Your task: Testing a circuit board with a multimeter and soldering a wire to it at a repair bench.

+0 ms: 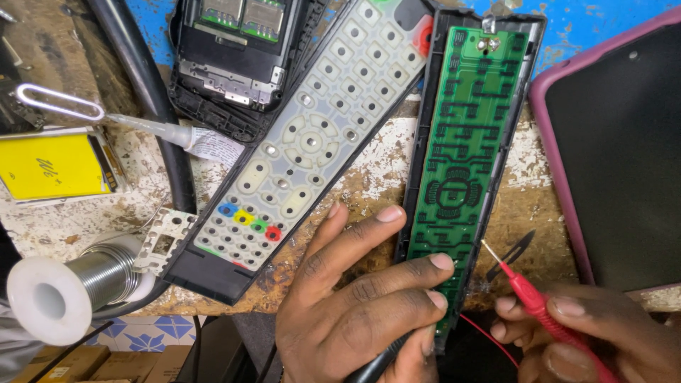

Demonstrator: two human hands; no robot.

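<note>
My left hand (355, 298) rests its fingers on the lower end of a green circuit board (464, 142) seated in a long black remote shell, and grips a black probe (379, 362) near the palm. My right hand (589, 333) holds a red probe (535, 301) whose metal tip sits just right of the board's lower edge, close to it; contact cannot be told. To the left lies the remote's grey rubber keypad (319, 135) in its black front cover, with blue, yellow, green and red keys.
An opened black phone body (234, 57) lies at the top. A solder spool (64, 287), a yellow battery (53, 167), a glue tube (163, 131) and a black cable (152, 92) sit on the left. A dark tablet in a purple case (610, 142) fills the right. The worn bench edge runs along the bottom.
</note>
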